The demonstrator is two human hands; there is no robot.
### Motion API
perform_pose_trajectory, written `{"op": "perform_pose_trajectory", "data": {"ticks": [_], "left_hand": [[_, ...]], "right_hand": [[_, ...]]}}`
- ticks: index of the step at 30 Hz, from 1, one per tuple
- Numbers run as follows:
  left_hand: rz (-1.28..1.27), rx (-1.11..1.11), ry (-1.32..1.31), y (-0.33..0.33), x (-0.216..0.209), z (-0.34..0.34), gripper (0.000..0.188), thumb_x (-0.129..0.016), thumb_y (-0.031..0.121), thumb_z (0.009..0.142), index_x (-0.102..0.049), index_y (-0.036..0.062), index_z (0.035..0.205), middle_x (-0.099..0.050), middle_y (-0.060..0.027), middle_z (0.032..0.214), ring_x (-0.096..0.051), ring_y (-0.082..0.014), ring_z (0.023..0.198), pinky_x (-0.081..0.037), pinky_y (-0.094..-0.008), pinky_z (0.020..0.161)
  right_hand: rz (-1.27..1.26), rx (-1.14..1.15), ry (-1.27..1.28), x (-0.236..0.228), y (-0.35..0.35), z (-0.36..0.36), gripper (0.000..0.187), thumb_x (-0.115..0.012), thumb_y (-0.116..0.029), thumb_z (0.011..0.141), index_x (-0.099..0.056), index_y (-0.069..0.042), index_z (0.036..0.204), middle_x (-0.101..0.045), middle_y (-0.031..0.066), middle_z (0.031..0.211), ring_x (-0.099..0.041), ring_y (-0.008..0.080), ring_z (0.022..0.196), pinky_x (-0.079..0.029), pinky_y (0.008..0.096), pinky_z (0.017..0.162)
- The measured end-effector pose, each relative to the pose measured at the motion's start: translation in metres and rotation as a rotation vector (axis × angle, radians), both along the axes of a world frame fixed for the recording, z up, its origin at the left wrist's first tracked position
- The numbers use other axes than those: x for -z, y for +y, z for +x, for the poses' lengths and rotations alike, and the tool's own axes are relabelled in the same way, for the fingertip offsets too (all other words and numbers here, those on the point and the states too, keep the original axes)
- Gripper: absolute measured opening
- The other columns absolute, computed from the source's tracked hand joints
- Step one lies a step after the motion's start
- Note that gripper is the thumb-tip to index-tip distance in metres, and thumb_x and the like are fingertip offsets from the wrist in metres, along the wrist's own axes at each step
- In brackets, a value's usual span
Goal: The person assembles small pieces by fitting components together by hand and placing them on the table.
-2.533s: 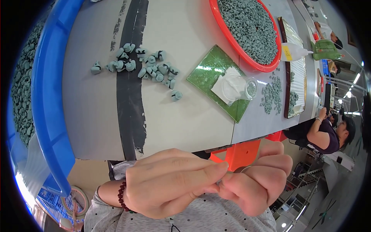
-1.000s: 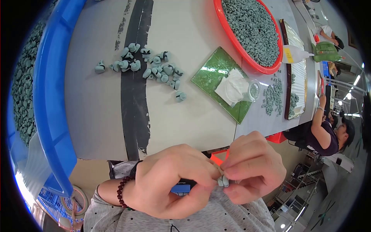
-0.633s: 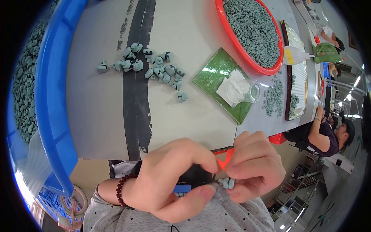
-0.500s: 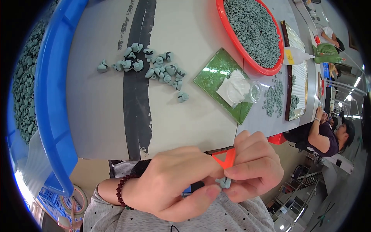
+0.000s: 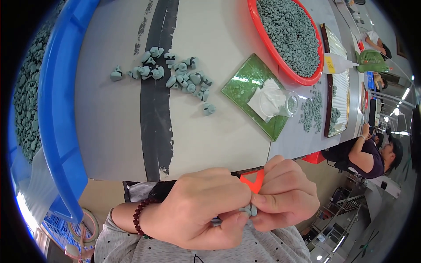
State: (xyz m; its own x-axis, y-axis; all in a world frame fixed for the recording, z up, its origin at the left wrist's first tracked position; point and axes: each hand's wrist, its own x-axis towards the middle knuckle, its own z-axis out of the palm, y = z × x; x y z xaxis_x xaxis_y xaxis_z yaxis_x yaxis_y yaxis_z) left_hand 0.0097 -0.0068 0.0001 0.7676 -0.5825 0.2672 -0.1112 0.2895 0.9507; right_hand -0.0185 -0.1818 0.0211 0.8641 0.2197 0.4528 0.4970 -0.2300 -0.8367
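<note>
My left hand (image 5: 199, 208), with a dark beaded bracelet at the wrist, pinches a small grey-green moulded piece (image 5: 251, 211) between thumb and fingers. Closed on the same piece from the other side, my right hand (image 5: 287, 197) meets the left fingertips in front of my lap, just off the table edge. A bright orange bent strip (image 5: 254, 182), of a kind I cannot make out, shows between the hands, against the right fingers. On the table beyond lies a loose group of grey-green pieces with dark bands (image 5: 190, 83).
A blue bin (image 5: 61, 131) of similar pieces stands at the left. Far right are a red basin (image 5: 287, 72) full of small parts, a green tile (image 5: 239, 83) bearing white tissue (image 5: 265, 98) and a glass cup (image 5: 291, 104), and a squeeze bottle (image 5: 335, 63). A co-worker (image 5: 368, 155) sits at right.
My hands have drawn closer together around the small piece, and the right hand has dipped slightly. More of the piece is now hidden by the fingers.
</note>
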Motion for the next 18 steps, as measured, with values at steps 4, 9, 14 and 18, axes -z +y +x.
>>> {"op": "perform_pose_trajectory", "data": {"ticks": [4, 9, 14, 18], "left_hand": [[-0.036, 0.047, -0.004, 0.000, -0.003, 0.002, 0.010, -0.056, -0.001, 0.063, -0.049, 0.0010, 0.071, -0.040, -0.0058, 0.058, -0.037, -0.0243, 0.049, -0.033, -0.0334, 0.047], [-0.148, 0.065, 0.023, -0.001, 0.007, -0.003, 0.011, -0.053, -0.001, 0.063, -0.051, -0.0006, 0.073, -0.042, -0.0066, 0.061, -0.037, -0.0241, 0.051, -0.034, -0.0334, 0.048], [-0.191, 0.033, -0.070, -0.006, 0.011, -0.009, 0.014, -0.051, 0.014, 0.069, -0.053, 0.0006, 0.068, -0.051, -0.0076, 0.063, -0.046, -0.0256, 0.052, -0.037, -0.0342, 0.048], [-0.189, 0.011, -0.087, -0.008, 0.010, -0.009, 0.014, -0.050, 0.014, 0.070, -0.050, 0.0009, 0.065, -0.048, -0.0078, 0.060, -0.043, -0.0249, 0.050, -0.036, -0.0339, 0.046]], "right_hand": [[-0.024, 0.027, -0.067, -0.001, 0.003, -0.001, 0.030, -0.077, 0.001, 0.051, -0.069, 0.001, 0.080, -0.057, 0.0034, 0.063, -0.048, 0.0147, 0.053, -0.030, 0.0257, 0.045], [0.117, 0.225, -0.324, 0.014, 0.023, 0.001, 0.025, -0.077, 0.001, 0.050, -0.070, -0.002, 0.074, -0.057, 0.0018, 0.059, -0.046, 0.0116, 0.049, -0.028, 0.0246, 0.044], [0.073, 0.156, -0.276, 0.006, 0.019, -0.002, 0.023, -0.078, 0.001, 0.053, -0.070, -0.003, 0.074, -0.058, 0.0018, 0.060, -0.047, 0.0115, 0.050, -0.028, 0.0241, 0.044], [0.087, 0.138, -0.280, 0.007, 0.018, -0.003, 0.021, -0.078, 0.001, 0.055, -0.069, -0.002, 0.075, -0.059, 0.0029, 0.061, -0.047, 0.0121, 0.050, -0.028, 0.0243, 0.044]]}}
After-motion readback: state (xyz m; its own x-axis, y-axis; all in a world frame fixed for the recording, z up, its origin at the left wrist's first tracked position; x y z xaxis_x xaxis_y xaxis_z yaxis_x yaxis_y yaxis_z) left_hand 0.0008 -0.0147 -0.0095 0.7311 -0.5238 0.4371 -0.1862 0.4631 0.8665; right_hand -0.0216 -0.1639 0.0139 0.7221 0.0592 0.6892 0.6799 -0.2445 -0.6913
